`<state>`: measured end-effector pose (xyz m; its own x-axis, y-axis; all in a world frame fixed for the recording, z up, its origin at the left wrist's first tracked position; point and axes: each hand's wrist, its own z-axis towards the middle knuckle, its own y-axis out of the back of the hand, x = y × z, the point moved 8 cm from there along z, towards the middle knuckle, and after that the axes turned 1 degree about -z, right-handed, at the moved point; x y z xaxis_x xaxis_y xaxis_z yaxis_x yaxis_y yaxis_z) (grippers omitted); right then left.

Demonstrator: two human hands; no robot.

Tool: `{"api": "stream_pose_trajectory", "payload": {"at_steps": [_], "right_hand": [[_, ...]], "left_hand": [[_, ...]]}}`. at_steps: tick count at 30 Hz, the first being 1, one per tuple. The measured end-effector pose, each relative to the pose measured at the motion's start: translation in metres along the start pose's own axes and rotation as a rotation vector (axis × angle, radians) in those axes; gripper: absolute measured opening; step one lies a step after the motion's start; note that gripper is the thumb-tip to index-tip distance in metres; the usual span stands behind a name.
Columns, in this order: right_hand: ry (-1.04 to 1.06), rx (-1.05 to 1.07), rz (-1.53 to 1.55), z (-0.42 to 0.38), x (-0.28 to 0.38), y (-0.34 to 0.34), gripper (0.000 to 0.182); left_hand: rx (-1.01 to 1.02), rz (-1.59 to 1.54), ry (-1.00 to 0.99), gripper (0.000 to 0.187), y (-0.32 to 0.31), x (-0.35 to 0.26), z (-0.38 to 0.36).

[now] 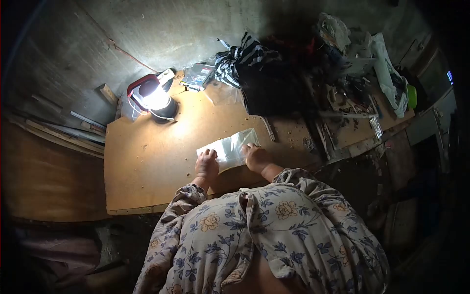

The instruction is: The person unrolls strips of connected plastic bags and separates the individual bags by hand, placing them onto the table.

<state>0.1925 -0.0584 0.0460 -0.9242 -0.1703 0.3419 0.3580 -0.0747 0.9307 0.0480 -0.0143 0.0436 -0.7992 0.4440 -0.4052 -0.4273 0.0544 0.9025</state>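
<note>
A clear, shiny plastic sheet or bag (228, 150) lies on the wooden table (147, 171) near its front edge. My left hand (207, 165) is at its left end, fingers curled and pressed on the plastic. At the right end my right hand (256, 158) holds the plastic with bent fingers. Light glares off the middle of the plastic, so its contents, if any, cannot be made out. Its lower edge hangs close to the table's front edge.
A lit lantern (163, 107) stands at the back left, beside a flat package (198, 76). Striped black-and-white cloth (247, 55) and a dark bag are at the back. Tools, plastic bags (389, 78) and clutter lie at the right. Wooden boards lean at the left.
</note>
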Motion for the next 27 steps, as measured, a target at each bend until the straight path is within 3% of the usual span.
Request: {"api": "stream_pose_trajectory", "payload": {"at_steps": [2,4,14,20,23,25,26,27], "right_hand": [[-0.062,0.097,-0.054,-0.002,-0.010,-0.011,0.015],[-0.068,0.029,0.043,-0.006,-0.015,-0.006,0.015],[-0.063,0.000,0.122,-0.009,-0.033,0.003,0.017],[-0.066,-0.126,0.238,-0.013,-0.050,0.006,0.017],[-0.089,-0.178,0.231,-0.016,-0.059,0.010,0.015],[-0.161,-0.197,0.267,-0.017,-0.072,0.017,0.009],[-0.155,-0.299,0.164,-0.021,-0.089,0.019,0.005],[-0.145,-0.408,0.056,-0.025,-0.112,0.026,0.002]], "left_hand": [[0.027,0.015,-0.008,0.015,-0.008,0.003,-0.001],[0.007,0.084,-0.114,0.018,-0.009,-0.003,-0.004],[0.014,0.080,-0.181,0.020,-0.001,-0.005,-0.008],[-0.031,-0.002,-0.220,0.019,0.010,-0.004,-0.010],[-0.028,-0.051,-0.192,0.019,0.008,0.004,-0.010],[-0.122,-0.268,-0.098,0.016,0.011,0.025,-0.008],[-0.123,-0.266,-0.098,0.016,0.017,0.036,-0.012],[-0.088,-0.362,0.136,0.014,0.021,0.072,-0.013]]}}
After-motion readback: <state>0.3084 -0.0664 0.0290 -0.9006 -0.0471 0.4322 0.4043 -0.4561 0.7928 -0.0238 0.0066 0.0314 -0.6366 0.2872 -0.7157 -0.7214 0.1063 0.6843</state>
